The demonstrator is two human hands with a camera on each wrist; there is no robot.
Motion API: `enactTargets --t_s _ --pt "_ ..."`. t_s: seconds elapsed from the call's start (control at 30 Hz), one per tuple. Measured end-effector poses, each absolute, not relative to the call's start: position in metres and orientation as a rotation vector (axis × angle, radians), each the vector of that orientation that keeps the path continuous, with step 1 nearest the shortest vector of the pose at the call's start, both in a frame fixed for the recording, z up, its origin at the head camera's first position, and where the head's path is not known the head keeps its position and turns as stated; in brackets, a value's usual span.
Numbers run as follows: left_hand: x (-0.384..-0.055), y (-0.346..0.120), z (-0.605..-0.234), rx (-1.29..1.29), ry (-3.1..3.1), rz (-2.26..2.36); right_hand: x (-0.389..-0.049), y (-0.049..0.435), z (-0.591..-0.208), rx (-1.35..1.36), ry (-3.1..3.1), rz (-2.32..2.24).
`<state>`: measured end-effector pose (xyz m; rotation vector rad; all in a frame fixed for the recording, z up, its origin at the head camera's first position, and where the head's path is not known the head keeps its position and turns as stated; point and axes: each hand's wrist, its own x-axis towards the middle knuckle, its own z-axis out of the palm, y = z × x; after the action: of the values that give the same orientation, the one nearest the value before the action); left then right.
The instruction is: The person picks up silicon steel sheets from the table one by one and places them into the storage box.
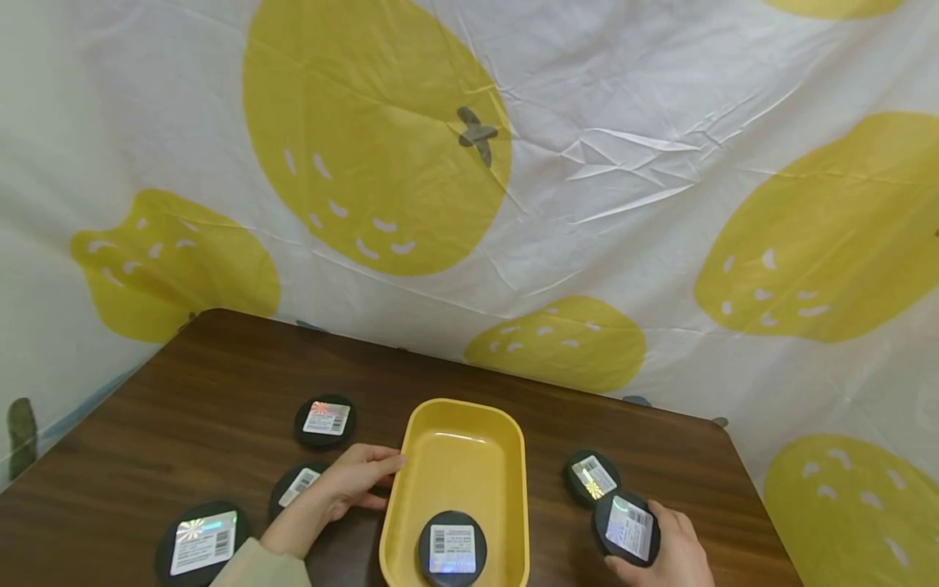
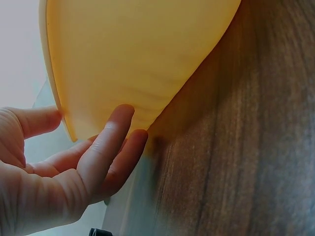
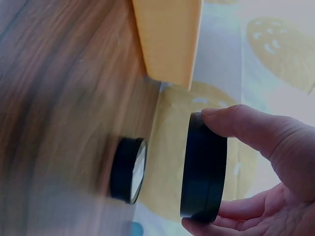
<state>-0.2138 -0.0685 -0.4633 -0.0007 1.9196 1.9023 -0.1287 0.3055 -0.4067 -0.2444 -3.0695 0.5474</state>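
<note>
A yellow tray (image 1: 517, 489) with a raised rim stands on the table, and one flat round black jar (image 1: 452, 548) with a white label lies inside its near end. My left hand (image 1: 359, 479) rests against the tray's left side; in the left wrist view its fingers (image 2: 106, 147) touch the outer wall and the thumb is at the rim. With my right hand (image 1: 671, 548) I hold another black jar (image 1: 628, 528) by its edge, label up. The right wrist view shows this held jar (image 3: 204, 169) raised off the table, between thumb and fingers.
One black jar (image 1: 587, 476) lies right of the tray, just beyond the held one. To the left are three more: a far jar (image 1: 325, 420), a jar (image 1: 293, 487) partly behind my left arm, and a near jar (image 1: 198, 545). A lemon-print cloth (image 1: 587, 204) hangs behind the brown table (image 1: 220, 391).
</note>
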Motion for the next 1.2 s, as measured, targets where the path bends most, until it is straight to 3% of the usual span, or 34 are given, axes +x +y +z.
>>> enactTargets --t_s 1.2 --pt "-0.214 -0.068 -0.463 -0.014 1.925 1.897 -0.136 0.221 -0.374 0.193 -2.96 0.777"
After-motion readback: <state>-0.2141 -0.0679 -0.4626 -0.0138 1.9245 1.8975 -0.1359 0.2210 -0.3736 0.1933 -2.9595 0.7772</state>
